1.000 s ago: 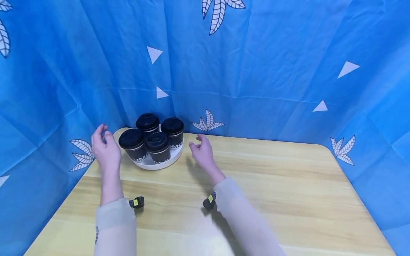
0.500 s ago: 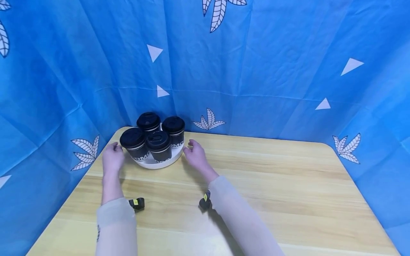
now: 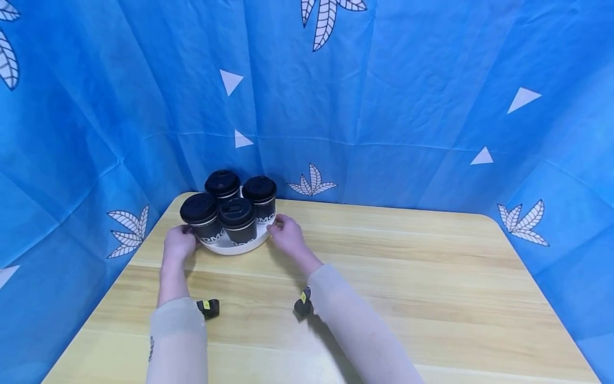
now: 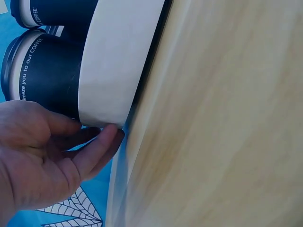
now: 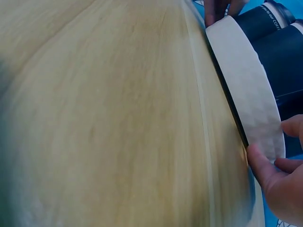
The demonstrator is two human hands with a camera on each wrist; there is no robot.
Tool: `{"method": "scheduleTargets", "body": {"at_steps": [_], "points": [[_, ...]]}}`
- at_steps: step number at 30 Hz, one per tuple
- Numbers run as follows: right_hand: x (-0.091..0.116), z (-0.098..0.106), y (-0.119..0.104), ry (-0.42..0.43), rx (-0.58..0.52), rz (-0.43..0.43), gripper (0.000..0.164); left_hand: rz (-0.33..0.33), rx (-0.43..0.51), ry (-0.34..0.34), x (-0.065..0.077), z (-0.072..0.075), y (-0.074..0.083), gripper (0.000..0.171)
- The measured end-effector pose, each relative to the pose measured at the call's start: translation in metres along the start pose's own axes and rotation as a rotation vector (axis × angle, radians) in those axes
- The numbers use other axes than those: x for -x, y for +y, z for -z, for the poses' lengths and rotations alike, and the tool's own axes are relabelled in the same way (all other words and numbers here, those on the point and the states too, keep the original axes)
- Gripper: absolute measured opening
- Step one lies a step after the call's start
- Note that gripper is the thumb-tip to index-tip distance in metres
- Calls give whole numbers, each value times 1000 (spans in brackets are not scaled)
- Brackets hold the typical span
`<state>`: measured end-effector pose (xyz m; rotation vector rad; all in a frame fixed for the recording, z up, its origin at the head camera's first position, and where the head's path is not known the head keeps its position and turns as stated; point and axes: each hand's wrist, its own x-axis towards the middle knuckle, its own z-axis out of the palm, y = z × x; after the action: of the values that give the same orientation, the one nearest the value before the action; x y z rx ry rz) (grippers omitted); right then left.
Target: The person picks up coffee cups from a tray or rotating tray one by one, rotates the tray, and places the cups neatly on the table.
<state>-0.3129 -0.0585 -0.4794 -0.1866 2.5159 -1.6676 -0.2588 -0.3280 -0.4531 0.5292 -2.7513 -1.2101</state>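
A white round tray (image 3: 236,249) with a raised rim stands at the far left of the table, bearing several black paper coffee cups (image 3: 240,233) with black lids. My left hand (image 3: 179,245) grips the tray's left side; in the left wrist view its thumb is at the rim and its fingers curl at the lower edge of the white wall (image 4: 118,61). On the opposite side my right hand (image 3: 289,237) pinches the tray, thumb by the rim and a finger at the bottom edge in the right wrist view. White lettering shows on the cups.
The wooden table (image 3: 408,277) extends to the right and toward me. A blue curtain (image 3: 408,96) with white leaves and triangles hangs close behind and along both sides. Each wrist wears a small black camera (image 3: 303,304).
My left hand has come down and in to the tray's left side. My right hand has moved left to its right side, and both now hold it. The cups stay put.
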Motion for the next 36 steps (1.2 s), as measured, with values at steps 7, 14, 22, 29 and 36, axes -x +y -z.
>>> {"method": "scheduleTargets", "body": {"at_steps": [7, 14, 22, 29, 36], "points": [[1, 0, -2, -2, -18, -14, 51, -24, -40, 25, 0, -1, 1, 41], [3, 9, -2, 18, -25, -10, 46, -26, -17, -13, 3, -3, 8, 43], [7, 31, 4, 20, 32, -23, 46, -69, 18, -81, 3, -11, 18, 41], [11, 59, 12, 3, 81, -37, 49, -84, 44, -154, 7, -24, 37, 38], [18, 89, 18, 4, 148, -46, 45, -105, 47, -208, 11, -42, 55, 37]]}}
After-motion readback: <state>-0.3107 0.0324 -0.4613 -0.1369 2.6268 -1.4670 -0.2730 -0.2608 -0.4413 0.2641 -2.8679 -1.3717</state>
